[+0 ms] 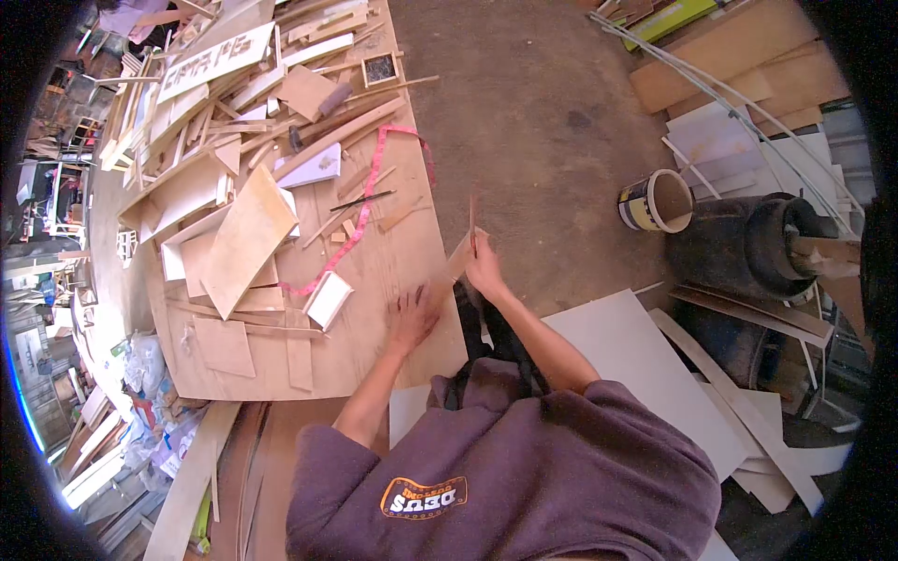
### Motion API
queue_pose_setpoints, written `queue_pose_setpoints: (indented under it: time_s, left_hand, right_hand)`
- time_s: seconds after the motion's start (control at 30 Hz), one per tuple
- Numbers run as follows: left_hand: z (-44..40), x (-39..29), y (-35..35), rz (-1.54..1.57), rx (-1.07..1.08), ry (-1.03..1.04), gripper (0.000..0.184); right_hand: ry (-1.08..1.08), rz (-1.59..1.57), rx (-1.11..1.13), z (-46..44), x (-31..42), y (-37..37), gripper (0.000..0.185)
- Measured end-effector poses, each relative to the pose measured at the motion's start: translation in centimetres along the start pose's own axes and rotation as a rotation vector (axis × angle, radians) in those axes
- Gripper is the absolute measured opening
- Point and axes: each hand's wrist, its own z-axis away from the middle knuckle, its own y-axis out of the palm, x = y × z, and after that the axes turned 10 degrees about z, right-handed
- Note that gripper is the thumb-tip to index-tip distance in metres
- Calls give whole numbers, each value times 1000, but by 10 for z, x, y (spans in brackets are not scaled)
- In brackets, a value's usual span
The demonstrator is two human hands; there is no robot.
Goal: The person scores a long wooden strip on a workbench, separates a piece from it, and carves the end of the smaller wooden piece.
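My left hand (413, 320) lies on the wooden tabletop (379, 360) near its right edge, fingers spread and palm down. A light wood piece (458, 259) juts past that edge, between my two hands; how far it runs under my left hand is hard to make out. Just off the edge, my right hand (484, 268) is closed around a thin, reddish-brown, blade-like tool (473, 217) that points away from me. Its handle is hidden in my fingers. A small white-faced block (328, 299) and a pink measuring tape (367, 206) lie left of my hands.
Wood offcuts (248, 243) are heaped over the table's far left, with a hammer (295, 140) among them. On the floor to the right are a bucket (655, 202), a black drum (734, 234) and a white panel (617, 346). Plastic bags (145, 365) lie at left.
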Motion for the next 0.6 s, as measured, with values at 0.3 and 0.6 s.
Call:
queue_pose_setpoints:
  time_s: [0.3,0.6]
  left_hand:
    - [-79,-28,-9,-23,-8,164,56]
    - [-102,-29,3,-17,-54,147,49]
  right_hand:
    - [71,-19,7,3,7,-7,45]
    - [236,-27,158,-20,15,-22,47]
